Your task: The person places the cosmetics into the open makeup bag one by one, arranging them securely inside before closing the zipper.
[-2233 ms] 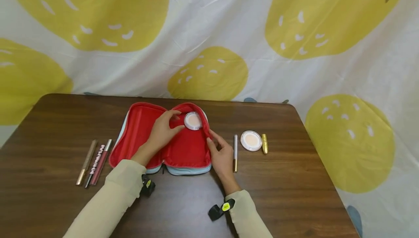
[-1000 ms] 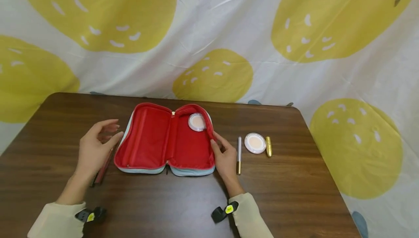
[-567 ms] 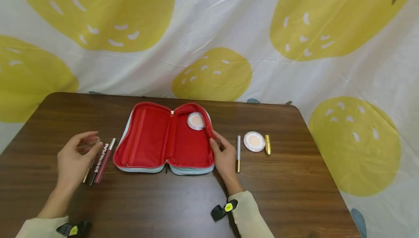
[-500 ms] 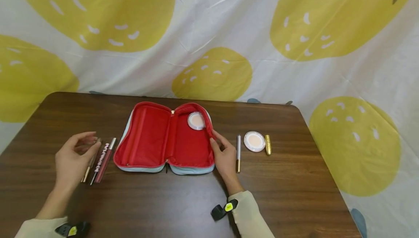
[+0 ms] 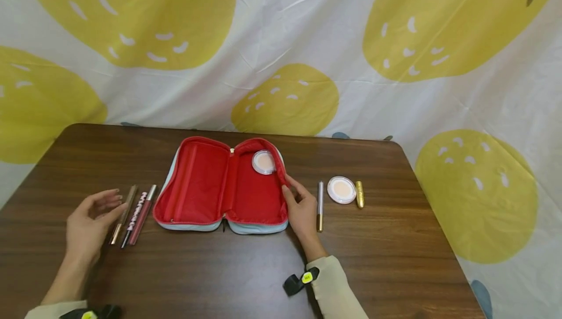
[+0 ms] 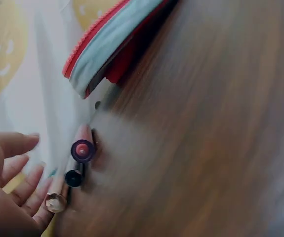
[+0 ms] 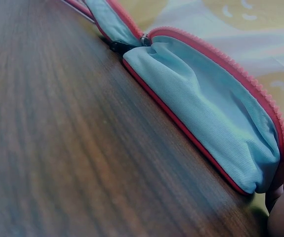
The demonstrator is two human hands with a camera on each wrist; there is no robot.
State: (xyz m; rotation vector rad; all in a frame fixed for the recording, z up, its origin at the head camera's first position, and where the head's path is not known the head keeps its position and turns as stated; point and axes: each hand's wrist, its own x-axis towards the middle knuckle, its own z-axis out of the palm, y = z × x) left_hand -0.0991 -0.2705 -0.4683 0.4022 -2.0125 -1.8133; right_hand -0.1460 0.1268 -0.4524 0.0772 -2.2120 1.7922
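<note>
My left hand (image 5: 90, 224) hovers at the left of the table, fingers loosely bent and holding nothing, close beside a slim gold tube (image 5: 123, 216). To its right lie a pink-and-white patterned pen (image 5: 134, 215) and a dark pink lip gloss tube (image 5: 142, 216). In the left wrist view the fingers (image 6: 28, 185) are apart from the tubes' ends. An unzipped makeup bag (image 5: 195, 182), red inside and light blue outside, lies spread out. My right hand (image 5: 303, 211) pinches its right edge between thumb and fingers. Inside the right half sits a round powder compact (image 5: 263, 162).
Right of the bag lie a silver-and-gold tube (image 5: 320, 207), a second round compact (image 5: 341, 190) and a short gold lipstick (image 5: 359, 194). The brown wooden table (image 5: 395, 241) meets a lemon-print curtain (image 5: 303, 26) behind it.
My left hand has left the compact in the bag and swung left, past the bag, to the gold tube. The right hand keeps its hold on the bag's edge.
</note>
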